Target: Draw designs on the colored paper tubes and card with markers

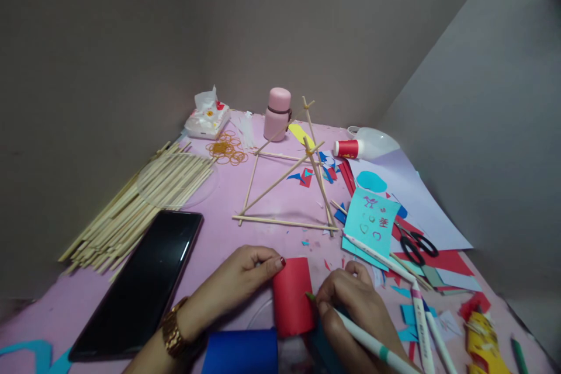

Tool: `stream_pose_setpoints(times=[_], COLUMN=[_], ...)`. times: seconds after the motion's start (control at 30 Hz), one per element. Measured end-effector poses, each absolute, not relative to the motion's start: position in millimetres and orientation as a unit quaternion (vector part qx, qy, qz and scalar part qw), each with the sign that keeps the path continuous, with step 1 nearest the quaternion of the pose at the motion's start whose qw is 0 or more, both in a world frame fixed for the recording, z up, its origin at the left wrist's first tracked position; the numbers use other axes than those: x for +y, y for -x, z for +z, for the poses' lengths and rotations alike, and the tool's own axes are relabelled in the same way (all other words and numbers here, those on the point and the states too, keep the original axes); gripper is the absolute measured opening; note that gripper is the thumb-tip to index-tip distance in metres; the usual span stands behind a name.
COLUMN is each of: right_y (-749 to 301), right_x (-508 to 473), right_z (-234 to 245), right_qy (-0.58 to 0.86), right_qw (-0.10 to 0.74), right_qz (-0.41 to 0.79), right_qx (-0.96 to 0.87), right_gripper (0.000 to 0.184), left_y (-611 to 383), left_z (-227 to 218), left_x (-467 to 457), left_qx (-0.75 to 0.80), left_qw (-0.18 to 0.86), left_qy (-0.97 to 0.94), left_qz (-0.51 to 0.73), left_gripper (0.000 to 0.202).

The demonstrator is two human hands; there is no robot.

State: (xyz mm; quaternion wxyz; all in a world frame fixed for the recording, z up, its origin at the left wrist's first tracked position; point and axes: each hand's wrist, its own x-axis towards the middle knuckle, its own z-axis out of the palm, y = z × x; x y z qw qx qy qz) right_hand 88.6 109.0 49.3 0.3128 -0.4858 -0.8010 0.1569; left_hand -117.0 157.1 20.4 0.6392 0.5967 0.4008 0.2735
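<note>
The left hand (239, 279) sits curled on the pink table (219, 239), thumb and fingertips closed on the left edge of the red paper (290, 298), a smooth matte rectangle standing lengthwise at the near edge between the two hands. A gold link watch (173, 333) shines on that wrist. The right hand (357, 310) is wrapped tight around a white pen (372, 346) with a teal band, and its green tip touches the red paper's right edge. Glossy blue paper (241, 352) lies just below, partly under the wrists.

To the left lies a black phone (140, 283), its screen dark and reflective, and beyond it a loose bundle of pale wooden sticks (131, 210). Mid-table stands a stick frame (287, 187), a triangle base with slanted legs tied at the joints. Behind it are tan rubber bands (227, 149), a pink bottle (277, 114) and a crinkly tissue pack (207, 118) whose print is too small to read.

On the right there's a light blue card (371, 221) bearing small hearts and squiggles but no legible words, and black scissors (417, 246) on red scraps. A clear glue bottle (366, 145) with a red band lies on its side, its label unreadable. More white pens (421, 318) rest close to the right hand, among red and blue paper clippings.
</note>
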Motion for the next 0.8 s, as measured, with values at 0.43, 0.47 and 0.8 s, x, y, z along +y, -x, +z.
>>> stream_pose_setpoints(times=[0.43,0.47,0.8], right_y=[-93.6,-93.1,-88.1], right_x=[107.1,106.9,107.3], right_z=[65.7,65.8,59.8], right_qy=[0.505,0.505,0.488], right_qw=[0.287,0.291,0.319], right_qz=[0.164,0.17,0.173], right_qx=[-0.797,-0.794,-0.794], right_gripper=[0.017,0.016,0.018], left_y=[117.6,117.6,115.9], left_z=[18.7,18.8,19.9], left_x=[156.8,156.6,157.8], left_qx=[0.403,0.402,0.399], left_qw=[0.639,0.64,0.646], left_qy=[-0.594,-0.593,-0.589], left_qz=[0.277,0.277,0.277], left_gripper=[0.036,0.036,0.037])
